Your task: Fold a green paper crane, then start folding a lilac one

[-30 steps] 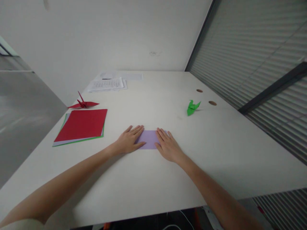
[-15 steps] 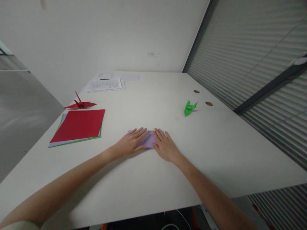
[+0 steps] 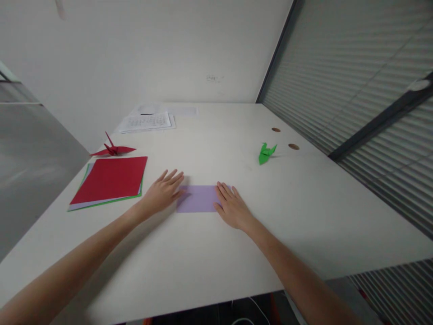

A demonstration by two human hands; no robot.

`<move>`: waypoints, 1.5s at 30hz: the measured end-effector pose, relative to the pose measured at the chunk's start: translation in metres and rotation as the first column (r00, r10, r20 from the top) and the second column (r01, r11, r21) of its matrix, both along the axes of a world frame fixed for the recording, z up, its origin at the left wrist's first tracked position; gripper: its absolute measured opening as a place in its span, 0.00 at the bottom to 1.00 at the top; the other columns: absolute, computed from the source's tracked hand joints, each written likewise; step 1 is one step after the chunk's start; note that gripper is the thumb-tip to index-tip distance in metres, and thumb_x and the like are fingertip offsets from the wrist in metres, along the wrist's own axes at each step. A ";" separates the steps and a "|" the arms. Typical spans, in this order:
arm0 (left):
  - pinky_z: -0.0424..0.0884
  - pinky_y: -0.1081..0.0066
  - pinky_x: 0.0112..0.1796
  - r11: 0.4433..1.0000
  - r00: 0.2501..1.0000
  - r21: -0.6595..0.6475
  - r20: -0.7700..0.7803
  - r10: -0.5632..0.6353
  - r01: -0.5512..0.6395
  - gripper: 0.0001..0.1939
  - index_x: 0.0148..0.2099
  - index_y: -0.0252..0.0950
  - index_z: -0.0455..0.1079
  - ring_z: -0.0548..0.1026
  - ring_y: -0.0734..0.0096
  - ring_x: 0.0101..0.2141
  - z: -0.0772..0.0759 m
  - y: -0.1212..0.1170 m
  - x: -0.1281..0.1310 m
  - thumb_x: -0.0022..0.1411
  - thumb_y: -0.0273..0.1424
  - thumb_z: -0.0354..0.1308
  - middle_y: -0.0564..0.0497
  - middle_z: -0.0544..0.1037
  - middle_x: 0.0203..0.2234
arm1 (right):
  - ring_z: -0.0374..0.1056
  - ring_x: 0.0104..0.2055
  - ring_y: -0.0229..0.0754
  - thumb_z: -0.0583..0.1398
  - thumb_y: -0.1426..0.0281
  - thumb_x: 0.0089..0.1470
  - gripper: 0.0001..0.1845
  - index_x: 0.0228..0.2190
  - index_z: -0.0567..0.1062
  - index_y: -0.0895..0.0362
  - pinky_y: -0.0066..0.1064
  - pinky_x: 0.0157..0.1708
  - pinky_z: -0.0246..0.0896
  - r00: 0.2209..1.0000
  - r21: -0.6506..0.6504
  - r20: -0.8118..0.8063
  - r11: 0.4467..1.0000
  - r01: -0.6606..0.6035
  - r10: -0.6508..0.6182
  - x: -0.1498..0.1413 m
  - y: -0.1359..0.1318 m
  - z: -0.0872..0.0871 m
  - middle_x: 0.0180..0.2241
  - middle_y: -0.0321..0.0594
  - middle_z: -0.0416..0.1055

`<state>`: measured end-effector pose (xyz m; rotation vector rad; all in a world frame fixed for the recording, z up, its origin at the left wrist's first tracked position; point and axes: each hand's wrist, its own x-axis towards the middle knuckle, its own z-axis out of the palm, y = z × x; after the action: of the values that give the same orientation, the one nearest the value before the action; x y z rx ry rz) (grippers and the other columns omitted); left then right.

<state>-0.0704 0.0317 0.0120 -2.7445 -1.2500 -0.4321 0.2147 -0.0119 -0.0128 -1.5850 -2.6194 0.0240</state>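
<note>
- So the purple origami paper (image 3: 198, 199) is lying flat on the white counter (image 3: 203, 262), right in front of the person, as a rectangle with its long side running left to right.
- Left hand (image 3: 164, 191) is open, fingers spread, palm down at the paper's left end. The thumb reaches over that edge, but I can't tell if it's actually touching.
- Right hand (image 3: 232, 205) is open too and laid flat over the right end of the paper, fingers fairly close together and pointing away from the person, thumb out to the side.
- Over on the left there's a stack of origami paper (image 3: 111, 179), red sheet on top, with lilac and green edges poking out underneath.
- Just behind that stack sits a red origami crane (image 3: 114, 150), wings out wide, close to the counter's left edge.
- A green origami crane (image 3: 267, 154) is off to the right, farther back than the right hand and well apart from it.
- Way back on the left are some printed sheets (image 3: 149, 121), overlapping, text too small to read.
- Two round holes (image 3: 294, 146) are in the counter near the blinds (image 3: 345, 81) on the right.
</note>
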 end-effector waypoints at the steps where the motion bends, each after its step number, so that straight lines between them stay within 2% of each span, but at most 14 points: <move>1: 0.54 0.51 0.63 0.998 0.998 -0.010 0.017 -0.064 0.064 0.25 0.64 0.35 0.60 0.58 0.55 0.64 0.002 -0.002 0.007 0.72 0.41 0.42 0.41 0.64 0.62 | 0.41 0.70 0.52 0.42 0.59 0.66 0.34 0.65 0.53 0.67 0.51 0.67 0.38 1.000 -0.001 0.001 1.000 0.000 0.000 0.000 0.000 0.000 0.68 0.52 0.44; 3: 0.58 0.56 0.62 0.981 0.982 -0.048 0.044 -0.184 0.186 0.25 0.65 0.33 0.57 0.58 0.60 0.64 0.004 -0.008 0.027 0.73 0.39 0.41 0.42 0.62 0.64 | 0.41 0.70 0.52 0.43 0.60 0.66 0.34 0.65 0.53 0.67 0.52 0.67 0.38 1.000 0.004 -0.001 1.000 -0.001 0.001 -0.001 0.000 0.001 0.68 0.53 0.44; 5: 0.60 0.59 0.62 0.967 0.971 -0.088 0.059 -0.233 0.238 0.25 0.66 0.31 0.56 0.58 0.61 0.64 0.000 -0.016 0.051 0.73 0.38 0.41 0.40 0.61 0.64 | 0.42 0.70 0.51 0.43 0.60 0.65 0.33 0.65 0.53 0.67 0.51 0.67 0.38 1.000 0.016 -0.008 1.000 -0.001 0.001 -0.001 -0.001 0.001 0.68 0.52 0.44; 8: 0.57 0.57 0.63 0.962 0.972 -0.142 0.059 -0.226 0.232 0.26 0.66 0.29 0.56 0.58 0.58 0.64 -0.009 -0.023 0.078 0.73 0.38 0.39 0.40 0.61 0.64 | 0.42 0.70 0.50 0.43 0.60 0.65 0.33 0.65 0.53 0.65 0.51 0.66 0.39 1.000 0.032 -0.021 0.999 0.002 -0.001 0.000 0.000 -0.001 0.68 0.51 0.45; 10: 0.55 0.56 0.63 0.966 0.982 -0.178 0.064 -0.179 0.187 0.28 0.67 0.29 0.54 0.57 0.57 0.65 -0.015 -0.024 0.084 0.72 0.41 0.40 0.40 0.60 0.64 | 0.42 0.70 0.50 0.43 0.60 0.65 0.33 0.65 0.53 0.65 0.51 0.66 0.39 1.000 0.035 -0.025 0.999 -0.001 0.002 0.000 0.000 -0.002 0.68 0.51 0.45; 16: 0.51 0.54 0.64 0.976 0.998 -0.215 0.051 -0.037 0.047 0.37 0.69 0.32 0.50 0.54 0.56 0.66 -0.019 -0.021 0.068 0.67 0.50 0.47 0.42 0.55 0.66 | 0.43 0.70 0.51 0.43 0.54 0.65 0.36 0.65 0.52 0.64 0.56 0.66 0.37 0.999 0.014 -0.039 1.000 -0.001 0.002 0.003 0.001 0.000 0.68 0.52 0.45; 21: 0.50 0.54 0.64 0.977 0.998 -0.211 0.055 -0.008 0.019 0.36 0.69 0.34 0.52 0.54 0.56 0.66 -0.017 -0.024 0.066 0.66 0.49 0.48 0.44 0.55 0.66 | 0.46 0.69 0.54 0.41 0.49 0.64 0.39 0.65 0.54 0.62 0.60 0.65 0.34 0.994 -0.030 -0.040 0.995 0.096 -0.097 0.022 0.003 0.010 0.67 0.54 0.49; 24: 0.50 0.54 0.64 0.977 0.998 -0.210 0.064 -0.008 0.021 0.36 0.69 0.34 0.52 0.54 0.56 0.66 -0.018 -0.025 0.067 0.66 0.49 0.48 0.44 0.55 0.66 | 0.43 0.69 0.56 0.40 0.48 0.64 0.40 0.64 0.56 0.64 0.59 0.65 0.31 0.989 0.003 -0.056 0.991 0.135 -0.135 0.023 0.006 0.019 0.66 0.54 0.51; 27: 0.50 0.53 0.64 0.977 0.997 -0.210 0.072 -0.009 0.025 0.37 0.69 0.33 0.52 0.53 0.55 0.66 -0.019 -0.024 0.067 0.65 0.49 0.48 0.44 0.55 0.66 | 0.42 0.70 0.53 0.38 0.49 0.64 0.41 0.64 0.55 0.66 0.54 0.67 0.31 0.995 0.025 -0.087 0.999 0.046 -0.044 0.007 0.008 0.025 0.67 0.53 0.50; 30: 0.50 0.53 0.64 0.977 0.997 -0.209 0.074 -0.026 0.041 0.37 0.69 0.33 0.50 0.52 0.54 0.66 -0.020 -0.023 0.065 0.65 0.48 0.48 0.44 0.55 0.67 | 0.43 0.70 0.51 0.40 0.47 0.63 0.42 0.65 0.53 0.66 0.49 0.67 0.39 0.988 -0.019 -0.113 0.994 -0.110 0.108 -0.013 0.009 0.022 0.67 0.53 0.48; 33: 0.50 0.54 0.64 0.977 0.997 -0.208 0.074 -0.032 0.047 0.39 0.70 0.34 0.48 0.52 0.54 0.66 -0.019 -0.023 0.064 0.64 0.48 0.50 0.45 0.55 0.67 | 0.44 0.70 0.52 0.41 0.46 0.62 0.44 0.65 0.52 0.67 0.49 0.66 0.42 0.987 -0.035 -0.117 0.992 -0.117 0.113 -0.019 0.008 0.014 0.67 0.56 0.47; 38: 0.51 0.53 0.64 0.978 0.997 -0.210 0.073 0.000 0.015 0.37 0.69 0.36 0.51 0.53 0.54 0.66 -0.018 -0.024 0.065 0.65 0.50 0.47 0.45 0.55 0.67 | 0.44 0.70 0.52 0.42 0.44 0.61 0.45 0.65 0.53 0.65 0.50 0.66 0.41 0.995 -0.015 -0.094 0.999 -0.047 0.045 0.007 0.007 0.009 0.67 0.56 0.48; 42: 0.50 0.52 0.64 0.977 0.998 -0.214 0.066 0.006 0.008 0.36 0.69 0.37 0.51 0.52 0.55 0.66 -0.018 -0.024 0.065 0.66 0.51 0.46 0.45 0.54 0.67 | 0.45 0.69 0.50 0.39 0.53 0.66 0.35 0.64 0.56 0.62 0.55 0.66 0.36 0.996 -0.024 -0.091 1.000 -0.011 0.009 0.033 0.010 0.010 0.66 0.51 0.52; 45: 0.50 0.52 0.64 0.978 0.998 -0.207 0.067 -0.005 0.019 0.36 0.69 0.37 0.51 0.52 0.53 0.66 -0.018 -0.024 0.065 0.66 0.50 0.46 0.45 0.55 0.67 | 0.48 0.68 0.50 0.39 0.60 0.67 0.31 0.62 0.61 0.61 0.55 0.65 0.39 0.979 0.023 -0.194 0.997 0.075 -0.069 0.047 0.015 0.007 0.64 0.49 0.58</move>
<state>-0.0050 0.0080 -0.0062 -2.9337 -1.3681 -0.4194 0.2622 0.0035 -0.0058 -1.5796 -2.4040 0.1270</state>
